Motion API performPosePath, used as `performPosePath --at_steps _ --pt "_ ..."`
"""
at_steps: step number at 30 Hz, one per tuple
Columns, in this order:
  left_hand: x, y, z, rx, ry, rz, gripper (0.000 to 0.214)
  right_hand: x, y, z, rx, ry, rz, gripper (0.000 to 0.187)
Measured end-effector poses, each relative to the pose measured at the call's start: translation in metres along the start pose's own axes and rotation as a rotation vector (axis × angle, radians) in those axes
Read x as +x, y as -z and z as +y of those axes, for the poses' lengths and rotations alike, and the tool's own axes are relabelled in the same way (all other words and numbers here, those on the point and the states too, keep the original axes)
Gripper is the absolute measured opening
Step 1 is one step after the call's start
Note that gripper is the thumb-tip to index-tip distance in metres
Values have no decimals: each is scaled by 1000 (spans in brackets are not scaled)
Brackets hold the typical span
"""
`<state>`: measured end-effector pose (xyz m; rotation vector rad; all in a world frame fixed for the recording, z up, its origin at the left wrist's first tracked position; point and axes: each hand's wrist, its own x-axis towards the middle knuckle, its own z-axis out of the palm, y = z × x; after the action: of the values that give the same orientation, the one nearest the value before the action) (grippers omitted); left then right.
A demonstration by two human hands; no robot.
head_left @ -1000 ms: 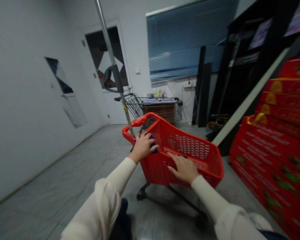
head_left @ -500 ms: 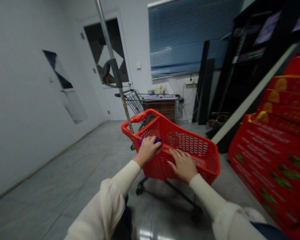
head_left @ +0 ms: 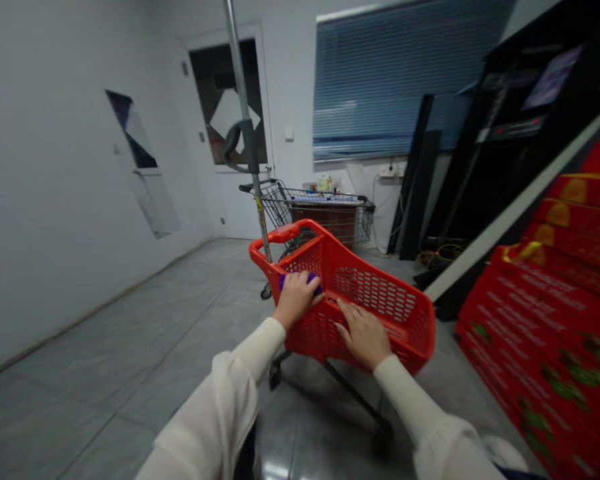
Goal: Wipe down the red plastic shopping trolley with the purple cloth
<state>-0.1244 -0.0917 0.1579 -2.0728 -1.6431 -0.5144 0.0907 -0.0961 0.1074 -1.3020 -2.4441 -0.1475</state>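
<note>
A red plastic shopping cart (head_left: 380,280) stands in front of me, its side toward me. My left hand (head_left: 296,298) is closed over a bunched purple cloth (head_left: 313,283) and presses it against the near top rim. Most of the cloth is hidden under the fingers. Farther right along the same rim rests my right hand (head_left: 364,333), fingers stretched out and thumb apart, holding nothing. A metal pole with a grey grip (head_left: 250,147) rises beside the cart's handle (head_left: 285,233).
Behind the cart stands a black wire shopping cart (head_left: 275,200) near a box with small items on top. Red cartons (head_left: 535,320) are stacked at the right, with a white plank (head_left: 520,207) leaning behind. A door (head_left: 230,113) and blue blinds (head_left: 375,87) fill the back wall.
The view has swung slightly left, so the room appears shifted right. My left hand stays on the purple cloth at the rim, and my right hand keeps nearly the same place.
</note>
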Motion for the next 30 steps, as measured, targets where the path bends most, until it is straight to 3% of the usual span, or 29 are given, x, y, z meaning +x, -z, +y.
performPosePath --at_steps 3,8,15,18,20,22,24,28,30 --pt "4 1 1 0 -115 -46 31 0 0 2 -22 11 -9 57" --pt "19 18 -31 47 51 -4 27 0 -4 -1 -35 11 11 57" --pt "5 1 21 -25 -43 -82 30 1 -16 -10 -75 -7 73 62" --pt "9 6 0 11 -83 -97 29 -6 -14 -8 -106 -41 85 62" --pt "15 11 -21 59 3 -73 28 -12 -14 -9 -112 -73 78 62" --pt "19 12 -29 67 68 -66 29 -14 -15 -11 -107 -98 53 62" --pt "17 8 -15 42 74 -80 34 -12 -15 -16 -101 -115 26 62" --pt "6 -6 31 -37 22 -90 37 -6 -8 -19 -104 -121 -13 62" --pt "5 -7 36 -67 -8 -90 35 -7 0 -12 -104 -106 -48 62"
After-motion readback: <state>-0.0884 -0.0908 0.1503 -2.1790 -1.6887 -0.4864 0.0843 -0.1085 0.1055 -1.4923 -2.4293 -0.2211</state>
